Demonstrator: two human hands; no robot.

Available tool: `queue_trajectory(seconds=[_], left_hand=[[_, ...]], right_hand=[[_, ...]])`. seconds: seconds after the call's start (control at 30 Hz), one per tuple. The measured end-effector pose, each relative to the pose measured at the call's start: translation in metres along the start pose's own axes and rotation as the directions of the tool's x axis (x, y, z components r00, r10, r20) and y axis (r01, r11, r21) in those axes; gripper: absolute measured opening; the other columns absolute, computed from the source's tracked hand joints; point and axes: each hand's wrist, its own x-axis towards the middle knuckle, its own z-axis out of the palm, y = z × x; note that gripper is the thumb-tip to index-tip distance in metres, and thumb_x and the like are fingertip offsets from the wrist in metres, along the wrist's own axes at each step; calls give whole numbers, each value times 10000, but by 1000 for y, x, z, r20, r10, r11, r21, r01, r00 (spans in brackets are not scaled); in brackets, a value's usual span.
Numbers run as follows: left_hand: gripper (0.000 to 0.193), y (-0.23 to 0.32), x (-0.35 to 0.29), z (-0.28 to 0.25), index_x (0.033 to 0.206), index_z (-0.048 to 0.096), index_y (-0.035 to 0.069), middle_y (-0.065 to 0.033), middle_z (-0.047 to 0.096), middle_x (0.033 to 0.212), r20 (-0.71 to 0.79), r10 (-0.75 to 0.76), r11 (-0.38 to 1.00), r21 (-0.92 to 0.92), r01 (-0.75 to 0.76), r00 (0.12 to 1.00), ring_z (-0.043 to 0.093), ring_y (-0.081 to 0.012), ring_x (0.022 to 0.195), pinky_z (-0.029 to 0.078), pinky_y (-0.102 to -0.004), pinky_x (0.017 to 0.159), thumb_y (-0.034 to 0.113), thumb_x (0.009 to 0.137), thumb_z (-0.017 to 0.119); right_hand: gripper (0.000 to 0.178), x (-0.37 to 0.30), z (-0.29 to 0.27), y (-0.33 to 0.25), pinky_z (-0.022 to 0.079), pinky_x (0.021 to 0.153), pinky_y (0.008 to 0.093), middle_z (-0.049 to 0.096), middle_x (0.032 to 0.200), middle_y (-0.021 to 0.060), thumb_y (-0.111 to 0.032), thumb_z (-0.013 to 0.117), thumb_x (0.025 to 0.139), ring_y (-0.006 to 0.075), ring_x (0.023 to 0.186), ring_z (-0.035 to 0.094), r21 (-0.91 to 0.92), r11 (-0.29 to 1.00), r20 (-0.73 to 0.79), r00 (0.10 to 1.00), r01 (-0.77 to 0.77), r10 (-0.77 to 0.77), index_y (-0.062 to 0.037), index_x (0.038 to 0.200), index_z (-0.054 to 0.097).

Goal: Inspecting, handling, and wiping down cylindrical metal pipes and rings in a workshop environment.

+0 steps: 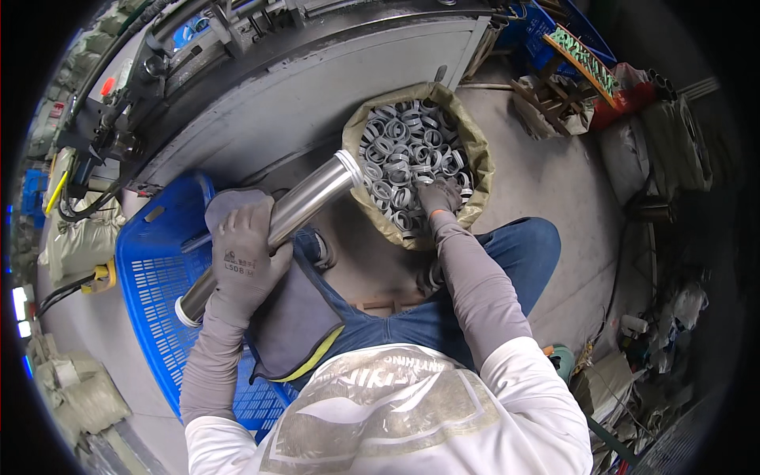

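Note:
My left hand [247, 249], in a grey glove, is wrapped round a shiny metal tube [313, 198]. The tube slants from lower left to upper right, with a white ring on each end. Beneath it, a dark cloth pad [293, 328] lies over my left thigh. My right hand [440, 195], also gloved, reaches into an open sack [481, 162] full of white and grey plastic rings [396, 162]. Its fingers are down among the rings and partly hidden, so I cannot make out whether one is gripped.
A blue plastic basket [154, 293] stands at my left, under the tube's lower end. Beyond the sack runs a grey machine cabinet [317, 103] with metal parts on top. A rack of green-tipped pieces [582, 63] stands far right, and bags and clutter line the right side.

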Motion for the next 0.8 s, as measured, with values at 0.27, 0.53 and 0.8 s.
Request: queue_trajectory(seconds=[0.27, 0.53, 0.8], left_hand=[[703, -7, -8, -8, 1364, 575, 35, -177, 655, 1133, 3, 8, 1000, -22, -8, 1000, 628, -372, 1079, 471, -489, 975, 247, 734, 803], [702, -22, 27, -33, 1409, 544, 30, -202, 649, 1176, 70, 52, 995, -83, -46, 996, 618, -405, 1131, 471, -493, 998, 210, 772, 777], [682, -53, 160, -33, 1488, 514, 95, -208, 626, 1326, -303, 121, 985, 157, -76, 945, 591, -409, 1218, 461, -498, 1038, 171, 854, 755]], right_hand=[[489, -17, -48, -5, 585, 863, 333, 737, 999, 119, -105, 847, 756, 229, 913, 713, 893, 364, -181, 951, 266, -250, 62, 1180, 672], [391, -78, -188, 22, 563, 895, 274, 732, 1133, 88, -65, 638, 942, 163, 960, 701, 953, -250, -301, 633, 171, -713, 43, 1317, 629], [765, -73, -182, 14, 526, 1071, 443, 616, 1392, 184, -290, 647, 882, 272, 1269, 616, 936, -333, -182, 654, -114, -735, 24, 1546, 432]])
